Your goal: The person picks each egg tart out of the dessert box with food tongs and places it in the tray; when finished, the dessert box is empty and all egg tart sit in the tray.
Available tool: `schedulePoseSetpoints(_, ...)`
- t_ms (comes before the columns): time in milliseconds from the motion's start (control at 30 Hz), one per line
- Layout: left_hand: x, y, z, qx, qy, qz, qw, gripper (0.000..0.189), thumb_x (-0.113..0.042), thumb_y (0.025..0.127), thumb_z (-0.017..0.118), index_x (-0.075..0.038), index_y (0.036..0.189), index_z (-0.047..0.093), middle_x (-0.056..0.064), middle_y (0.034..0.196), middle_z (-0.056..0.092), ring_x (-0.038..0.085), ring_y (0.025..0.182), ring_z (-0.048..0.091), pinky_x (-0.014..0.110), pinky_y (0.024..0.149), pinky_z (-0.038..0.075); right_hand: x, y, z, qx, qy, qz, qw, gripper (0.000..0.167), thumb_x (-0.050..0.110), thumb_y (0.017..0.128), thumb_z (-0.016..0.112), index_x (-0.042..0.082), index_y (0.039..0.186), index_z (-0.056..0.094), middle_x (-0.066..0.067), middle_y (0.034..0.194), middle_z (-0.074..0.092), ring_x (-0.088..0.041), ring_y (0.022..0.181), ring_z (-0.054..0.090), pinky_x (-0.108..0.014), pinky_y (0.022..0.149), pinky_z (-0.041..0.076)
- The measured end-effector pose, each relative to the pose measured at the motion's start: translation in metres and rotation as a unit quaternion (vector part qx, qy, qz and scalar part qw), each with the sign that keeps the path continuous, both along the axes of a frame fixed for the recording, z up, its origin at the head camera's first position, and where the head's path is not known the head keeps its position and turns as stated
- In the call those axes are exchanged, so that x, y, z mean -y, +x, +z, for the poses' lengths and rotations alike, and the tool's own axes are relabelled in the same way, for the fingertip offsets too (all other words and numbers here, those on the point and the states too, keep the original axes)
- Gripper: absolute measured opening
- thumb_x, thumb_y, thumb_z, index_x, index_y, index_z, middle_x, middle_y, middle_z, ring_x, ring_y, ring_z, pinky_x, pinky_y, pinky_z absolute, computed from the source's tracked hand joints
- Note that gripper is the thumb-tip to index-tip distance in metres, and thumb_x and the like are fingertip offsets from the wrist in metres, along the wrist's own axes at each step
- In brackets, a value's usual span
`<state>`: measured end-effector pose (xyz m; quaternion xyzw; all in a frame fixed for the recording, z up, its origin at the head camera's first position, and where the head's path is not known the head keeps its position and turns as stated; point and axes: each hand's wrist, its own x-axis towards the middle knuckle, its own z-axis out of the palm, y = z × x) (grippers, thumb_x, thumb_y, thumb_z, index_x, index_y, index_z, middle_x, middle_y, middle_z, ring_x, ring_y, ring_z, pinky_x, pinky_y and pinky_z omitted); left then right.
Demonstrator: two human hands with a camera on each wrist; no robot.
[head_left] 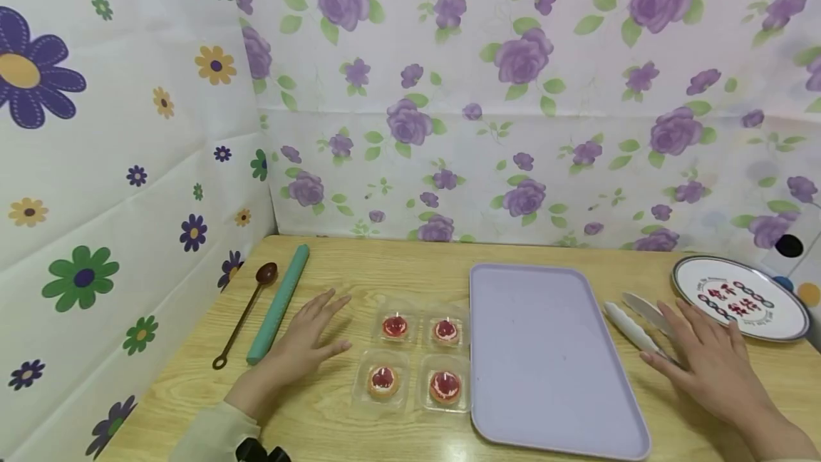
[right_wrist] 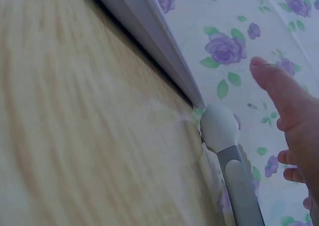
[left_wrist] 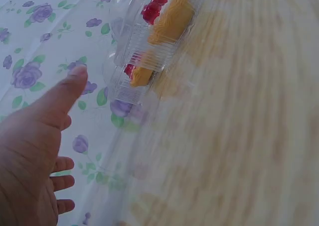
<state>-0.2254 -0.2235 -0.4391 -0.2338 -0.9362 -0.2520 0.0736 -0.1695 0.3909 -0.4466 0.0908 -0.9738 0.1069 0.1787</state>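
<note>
My left hand (head_left: 300, 345) hovers with fingers spread, between a teal rolling stick (head_left: 279, 304) and several small red-topped tarts (head_left: 445, 386) in clear plastic boxes. It holds nothing; in the left wrist view its thumb points toward two boxed tarts (left_wrist: 172, 17). On the right, my right hand (head_left: 715, 362) has its fingers extended over the handle end of a pair of tongs (head_left: 631, 328) with whitish tips. That handle end is partly hidden by the hand. The right wrist view has the tongs (right_wrist: 232, 171) beside the thumb, apart from it.
A lilac rectangular tray (head_left: 545, 355) lies between the tarts and the tongs. Behind the right hand sits a white plate (head_left: 779, 305) with a dark rim and red lettering. A brown long-handled spoon (head_left: 246, 316) lies at far left. Flowered cloth (head_left: 474, 141) hangs behind the wooden table (head_left: 378, 269).
</note>
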Motion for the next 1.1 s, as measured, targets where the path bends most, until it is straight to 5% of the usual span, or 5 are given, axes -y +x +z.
schedulePoseSetpoints(200,0.000,0.002,0.005,0.054,0.088,-0.018,0.9945,0.073,-0.031,0.089,0.067,-0.017,0.151,0.031,0.021,0.156,0.025,0.049,0.141,0.022,0.075,0.104,0.022,0.006,0.002,0.009,-0.035,-0.026,0.025,0.9987,0.085,0.040,0.087,0.067,0.015,0.154,0.021,-0.032,0.146,0.033,-0.052,0.134,0.026,-0.064,0.114,-0.012)
schedulePoseSetpoints(433,-0.001,0.002,0.011,0.105,0.181,-0.053,0.9764,0.081,-0.017,0.081,0.076,-0.014,0.149,0.033,0.017,0.152,0.033,0.045,0.134,0.035,0.068,0.102,0.032,0.014,0.002,0.022,-0.047,-0.062,0.032,0.9965,0.080,0.035,0.086,0.070,0.015,0.152,0.028,-0.035,0.135,0.045,-0.056,0.117,0.040,-0.071,0.097,0.025)
schedulePoseSetpoints(900,0.002,0.001,0.011,0.153,0.173,-0.134,0.9638,0.077,-0.018,0.078,0.078,-0.017,0.145,0.040,0.015,0.138,0.050,0.033,0.120,0.049,0.035,0.100,0.043,0.029,0.007,0.035,0.002,-0.082,0.021,0.9964,0.071,0.035,0.087,0.070,0.010,0.145,0.040,-0.022,0.125,0.054,-0.035,0.100,0.053,-0.058,0.075,0.044)
schedulePoseSetpoints(1100,0.002,0.001,0.010,0.162,0.159,-0.173,0.9583,0.074,-0.023,0.079,0.079,-0.015,0.143,0.042,0.013,0.134,0.053,0.031,0.115,0.050,0.035,0.096,0.044,0.036,0.009,0.041,-0.022,-0.086,0.030,0.9956,0.064,0.033,0.084,0.074,0.011,0.139,0.048,-0.015,0.114,0.060,0.009,0.094,0.045,-0.032,0.069,0.049)
